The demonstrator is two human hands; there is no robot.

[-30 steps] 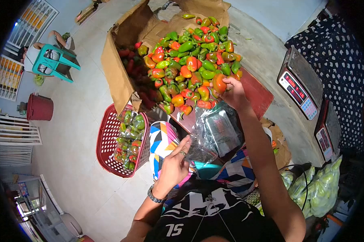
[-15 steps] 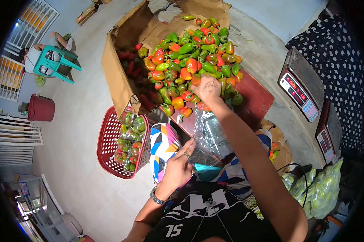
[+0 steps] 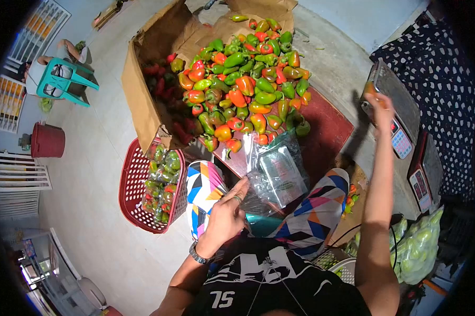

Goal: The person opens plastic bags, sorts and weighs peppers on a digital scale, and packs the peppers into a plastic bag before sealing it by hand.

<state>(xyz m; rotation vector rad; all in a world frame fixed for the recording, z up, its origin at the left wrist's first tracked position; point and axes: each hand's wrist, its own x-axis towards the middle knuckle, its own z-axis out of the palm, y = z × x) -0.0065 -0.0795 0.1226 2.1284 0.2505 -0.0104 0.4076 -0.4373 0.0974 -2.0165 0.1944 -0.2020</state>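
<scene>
Grasping a blurred pepper [image 3: 370, 88], the right hand [image 3: 380, 110] is by a scale [image 3: 403, 97]. The left hand [image 3: 226, 220] touches a bag [image 3: 280, 171] at the surface [image 3: 329, 118]'s near edge; whether it grips, I cannot tell. Other peppers [image 3: 237, 98] heap toward the surface's far left.

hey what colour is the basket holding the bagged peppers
The basket is dark red, in the head view.

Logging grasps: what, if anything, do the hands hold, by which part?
Left hand: plastic bag, apparently by its edge. Right hand: seemingly a pepper; spot too blurred.
</scene>
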